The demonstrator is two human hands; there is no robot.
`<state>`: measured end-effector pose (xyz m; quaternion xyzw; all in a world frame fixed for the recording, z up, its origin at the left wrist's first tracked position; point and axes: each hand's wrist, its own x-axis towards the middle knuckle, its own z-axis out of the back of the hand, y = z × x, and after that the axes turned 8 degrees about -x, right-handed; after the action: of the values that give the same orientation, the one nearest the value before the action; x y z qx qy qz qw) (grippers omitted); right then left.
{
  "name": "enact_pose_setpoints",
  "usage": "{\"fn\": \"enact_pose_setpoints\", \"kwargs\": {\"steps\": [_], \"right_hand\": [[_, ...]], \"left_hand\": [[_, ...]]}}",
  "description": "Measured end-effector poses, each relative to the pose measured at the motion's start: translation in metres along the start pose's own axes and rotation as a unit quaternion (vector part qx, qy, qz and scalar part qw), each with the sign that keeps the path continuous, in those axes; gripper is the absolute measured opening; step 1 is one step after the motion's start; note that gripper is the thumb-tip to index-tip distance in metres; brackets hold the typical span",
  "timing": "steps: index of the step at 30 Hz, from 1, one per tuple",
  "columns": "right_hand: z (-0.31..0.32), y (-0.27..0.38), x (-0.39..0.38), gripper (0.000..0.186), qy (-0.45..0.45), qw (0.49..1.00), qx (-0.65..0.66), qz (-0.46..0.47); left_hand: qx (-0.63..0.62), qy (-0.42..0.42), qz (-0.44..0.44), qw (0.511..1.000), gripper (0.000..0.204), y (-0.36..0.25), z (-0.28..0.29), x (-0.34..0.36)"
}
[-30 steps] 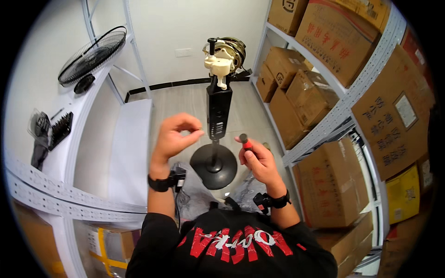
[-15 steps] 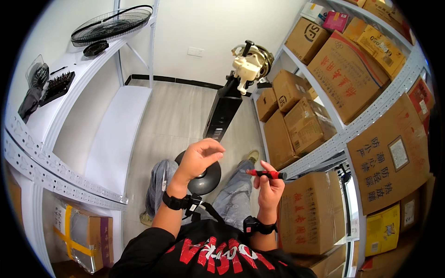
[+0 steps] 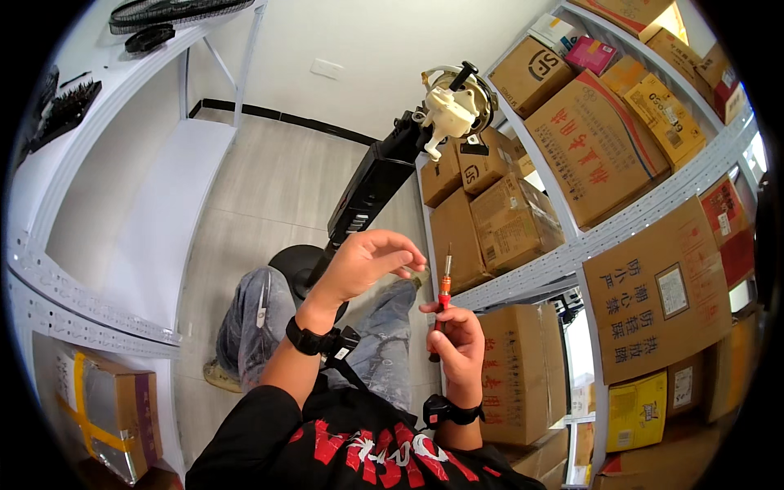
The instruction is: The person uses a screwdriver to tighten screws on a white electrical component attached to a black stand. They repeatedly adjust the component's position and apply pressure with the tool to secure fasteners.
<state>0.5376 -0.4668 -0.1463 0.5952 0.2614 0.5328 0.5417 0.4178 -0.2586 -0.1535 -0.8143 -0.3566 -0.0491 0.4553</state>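
My right hand [image 3: 459,343] is closed round a red and black screwdriver [image 3: 444,296], its thin metal shaft pointing up and away from me. Just to the left, my left hand [image 3: 371,261] is raised with curved fingers, and I see nothing between them; it does not touch the screwdriver. Beyond both hands a black fan stand [image 3: 367,194] leans toward the right in view, its round base [image 3: 296,265] on the floor between my legs. At its top sits an uncovered fan motor [image 3: 454,110] with a cream plastic housing and a black knob.
On the left white shelf lie a black fan grille [image 3: 175,11], a small black part [image 3: 150,37] and a black tray of bits [image 3: 72,110]. Cardboard boxes [image 3: 604,147] fill the right rack. A taped box [image 3: 110,408] stands low at left.
The screwdriver has swung from lying sideways to pointing up in my right hand. My left hand has moved a little right, and the whole view has shifted.
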Motion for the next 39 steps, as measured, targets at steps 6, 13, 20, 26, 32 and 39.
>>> {"fn": "enact_pose_setpoints", "kwargs": {"steps": [6,13,20,26,32,39], "right_hand": [[-0.003,0.004,-0.003,0.042,-0.018,0.997,-0.073,-0.032],[-0.004,-0.006,-0.002,0.038,-0.012,0.988,-0.152,-0.029],[-0.011,0.003,0.016,0.037,-0.054,0.981,-0.17,-0.07],[-0.017,0.007,0.027,0.036,-0.078,0.979,-0.167,-0.088],[-0.007,-0.002,0.023,0.035,-0.04,0.982,-0.177,-0.057],[0.004,0.003,0.013,0.035,-0.024,0.975,-0.214,-0.06]], "left_hand": [[-0.001,0.019,-0.001,1.0,0.011,0.014,0.004,-0.001],[-0.062,0.003,0.021,0.998,0.013,0.03,0.02,-0.007],[-0.076,-0.009,0.018,0.997,0.015,0.02,0.036,-0.007],[-0.081,-0.01,0.002,0.997,0.013,0.029,0.045,-0.004],[-0.033,-0.025,-0.011,0.999,0.012,0.026,0.043,-0.009],[-0.006,-0.023,0.011,1.0,0.011,0.024,0.035,-0.013]]}}
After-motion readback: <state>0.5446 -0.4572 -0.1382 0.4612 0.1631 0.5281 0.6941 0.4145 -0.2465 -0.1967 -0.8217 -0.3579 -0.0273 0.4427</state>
